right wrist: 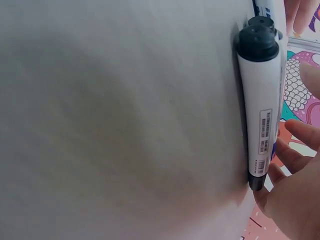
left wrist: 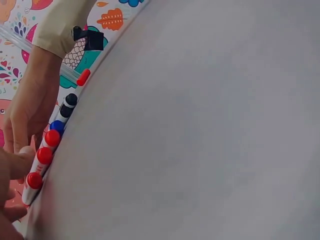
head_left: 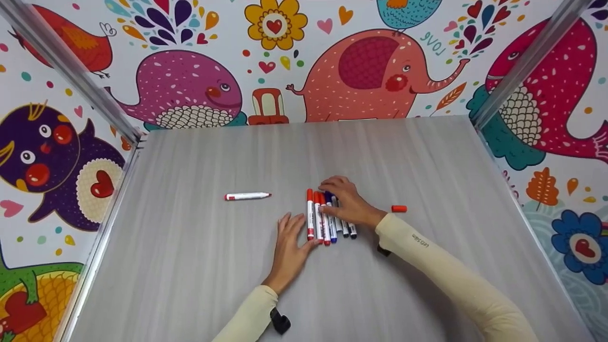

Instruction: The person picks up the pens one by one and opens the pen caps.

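Several whiteboard markers lie side by side on the table in the head view: red markers [head_left: 310, 213] at the left, a blue marker [head_left: 333, 229] in the middle, black markers [head_left: 352, 231] at the right. My right hand [head_left: 352, 204] reaches across the upper part of the row, fingers spread, hiding some marker ends. Left of the row is my left hand [head_left: 289, 251], fingers extended, with its thumb at the lower ends of the red markers. In the right wrist view the outermost black marker [right wrist: 260, 95] lies beside my right fingers.
An uncapped red marker [head_left: 248, 196] lies apart to the left, its tip pointing right. A loose red cap [head_left: 399, 208] is on the grey table [head_left: 304, 152] beyond my right wrist. Printed cartoon panels [head_left: 275, 71] wall the back and sides.
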`<action>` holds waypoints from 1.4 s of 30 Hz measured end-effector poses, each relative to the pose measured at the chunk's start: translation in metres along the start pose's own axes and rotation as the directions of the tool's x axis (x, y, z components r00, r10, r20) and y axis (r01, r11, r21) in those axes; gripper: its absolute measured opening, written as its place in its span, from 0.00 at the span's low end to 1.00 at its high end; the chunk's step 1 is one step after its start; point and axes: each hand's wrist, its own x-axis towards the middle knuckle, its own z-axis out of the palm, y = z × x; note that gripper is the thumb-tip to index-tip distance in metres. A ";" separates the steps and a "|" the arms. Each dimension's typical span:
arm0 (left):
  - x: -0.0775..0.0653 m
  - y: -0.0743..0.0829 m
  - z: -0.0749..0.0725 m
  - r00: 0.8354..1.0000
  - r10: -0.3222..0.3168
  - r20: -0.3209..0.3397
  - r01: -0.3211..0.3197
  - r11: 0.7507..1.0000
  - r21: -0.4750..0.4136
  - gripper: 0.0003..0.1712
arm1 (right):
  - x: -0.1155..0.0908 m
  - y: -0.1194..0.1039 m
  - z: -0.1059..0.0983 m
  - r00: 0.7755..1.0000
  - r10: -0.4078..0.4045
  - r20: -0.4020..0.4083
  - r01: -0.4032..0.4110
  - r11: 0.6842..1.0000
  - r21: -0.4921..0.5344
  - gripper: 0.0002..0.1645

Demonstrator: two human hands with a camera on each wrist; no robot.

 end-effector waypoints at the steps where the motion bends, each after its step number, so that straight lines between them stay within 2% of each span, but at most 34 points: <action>1: 0.000 0.000 0.001 1.000 0.004 0.003 -0.004 1.000 0.002 0.39 | 0.001 0.000 0.000 1.000 -0.002 0.001 0.002 1.000 0.002 0.38; 9: -0.002 -0.002 0.000 0.999 0.023 0.049 -0.024 0.999 0.029 0.38 | 0.009 -0.002 0.001 1.000 -0.009 0.011 0.009 1.000 -0.017 0.39; 14: -0.001 -0.003 -0.001 0.998 0.022 0.053 -0.024 0.999 0.043 0.38 | 0.015 -0.001 0.003 0.999 -0.004 0.037 0.005 1.000 -0.030 0.40; 20: -0.001 -0.001 -0.001 0.998 0.001 0.065 -0.006 0.998 0.069 0.37 | 0.018 -0.002 0.006 0.999 0.008 0.033 -0.008 1.000 -0.021 0.39; 26: 0.000 -0.001 -0.002 0.998 -0.026 0.054 0.022 0.996 0.084 0.34 | 0.020 -0.006 0.010 0.997 0.044 0.056 -0.040 0.997 -0.070 0.39; 30: 0.001 -0.001 -0.001 0.999 -0.030 0.043 0.027 0.997 0.068 0.32 | 0.021 -0.008 0.010 0.996 0.067 0.062 -0.062 0.995 -0.083 0.39; 34: 0.001 -0.001 -0.002 1.000 -0.008 0.022 0.007 0.999 0.045 0.32 | 0.023 -0.010 0.008 0.997 0.054 0.060 -0.050 0.996 -0.070 0.36; 38: 0.001 -0.002 -0.008 1.000 0.020 0.008 -0.020 1.000 -0.008 0.31 | 0.025 -0.014 0.006 1.000 0.008 0.026 -0.008 1.000 -0.010 0.35; 42: 0.004 0.000 -0.021 0.999 0.022 0.024 -0.019 0.995 -0.097 0.31 | 0.025 -0.022 0.001 1.000 0.017 -0.017 -0.015 0.996 0.090 0.35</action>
